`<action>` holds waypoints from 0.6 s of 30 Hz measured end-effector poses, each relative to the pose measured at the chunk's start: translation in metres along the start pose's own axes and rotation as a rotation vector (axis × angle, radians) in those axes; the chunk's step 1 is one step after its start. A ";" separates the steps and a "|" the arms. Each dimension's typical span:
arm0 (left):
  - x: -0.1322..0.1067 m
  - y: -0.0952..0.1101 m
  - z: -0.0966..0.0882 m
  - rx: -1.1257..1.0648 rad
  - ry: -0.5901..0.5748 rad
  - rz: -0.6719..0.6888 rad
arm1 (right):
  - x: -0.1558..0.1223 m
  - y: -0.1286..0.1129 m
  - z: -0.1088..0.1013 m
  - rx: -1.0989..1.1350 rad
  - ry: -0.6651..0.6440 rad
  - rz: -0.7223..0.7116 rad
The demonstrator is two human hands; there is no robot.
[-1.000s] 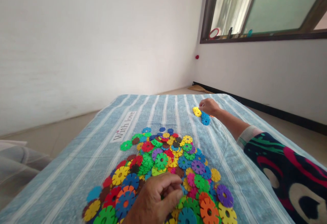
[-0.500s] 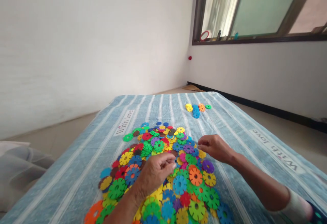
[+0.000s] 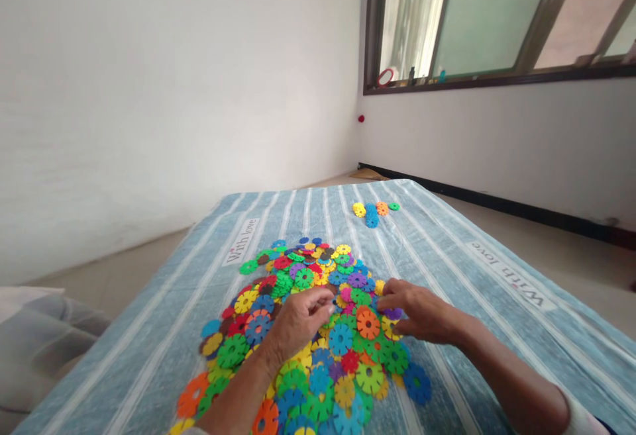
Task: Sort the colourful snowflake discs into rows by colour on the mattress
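Observation:
A pile of colourful notched plastic discs (image 3: pixel 340 339) covers the near middle of the striped cloth. Over the pile's centre, my left hand (image 3: pixel 304 322) is closed in a pinch; what is between its thumb and fingertips, if anything, I cannot make out. My right hand (image 3: pixel 422 310) reaches in at the pile's right edge with thumb and fingers apart. Its fingertips lie over a purple disc (image 3: pixel 393 314), close to a yellow disc (image 3: pixel 391 329). An orange disc (image 3: pixel 368 323) lies between the two hands.
Farther back on the striped blue cloth (image 3: pixel 303 213) lie a yellow disc stack (image 3: pixel 358 210), blue discs (image 3: pixel 371 217), orange discs (image 3: pixel 382 208) and a green disc (image 3: pixel 394 206). White walls and a window (image 3: pixel 489 18) stand beyond. Translucent sheeting (image 3: pixel 47 336) is at left.
My right hand has moved nearer onto the pile's right edge, and its fingers have spread. The left hand keeps its pinch in nearly the same place. The view has turned slightly right.

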State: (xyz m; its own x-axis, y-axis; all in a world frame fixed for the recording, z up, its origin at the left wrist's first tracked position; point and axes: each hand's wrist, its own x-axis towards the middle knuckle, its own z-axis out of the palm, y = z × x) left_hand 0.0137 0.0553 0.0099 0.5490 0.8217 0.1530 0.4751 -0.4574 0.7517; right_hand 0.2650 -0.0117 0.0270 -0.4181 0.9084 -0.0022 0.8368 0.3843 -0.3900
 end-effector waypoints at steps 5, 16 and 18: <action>0.001 -0.002 0.001 0.025 0.018 -0.003 | -0.001 0.003 0.000 -0.033 -0.017 -0.007; 0.002 0.001 0.000 0.016 0.004 -0.028 | -0.003 0.002 0.002 0.024 0.009 -0.018; 0.002 0.002 0.000 0.011 0.004 -0.026 | -0.001 0.006 0.005 0.068 0.035 -0.003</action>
State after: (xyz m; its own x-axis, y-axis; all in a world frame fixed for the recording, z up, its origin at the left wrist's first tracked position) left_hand 0.0154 0.0557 0.0117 0.5336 0.8348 0.1355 0.4971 -0.4393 0.7483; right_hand 0.2684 -0.0112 0.0202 -0.4070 0.9129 0.0309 0.8091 0.3760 -0.4518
